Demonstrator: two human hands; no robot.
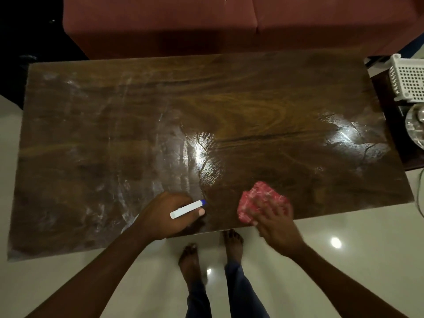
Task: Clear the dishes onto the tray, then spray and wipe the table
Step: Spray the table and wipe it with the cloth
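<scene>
Now the right hand [273,223], fingers flat, is pressing the cloth [259,200] on the table [137,99] at lower centre. The left hand [165,214] is gripping a marker [187,208]. Smears [103,138] are showing at left, so the wiping seems about half done.

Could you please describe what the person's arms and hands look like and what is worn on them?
Both are bare: the left arm and right arm show no sleeves up to the picture's edge. Neither the left hand nor the right hand wears a glove, watch or bracelet; the right one is blurred.
</scene>
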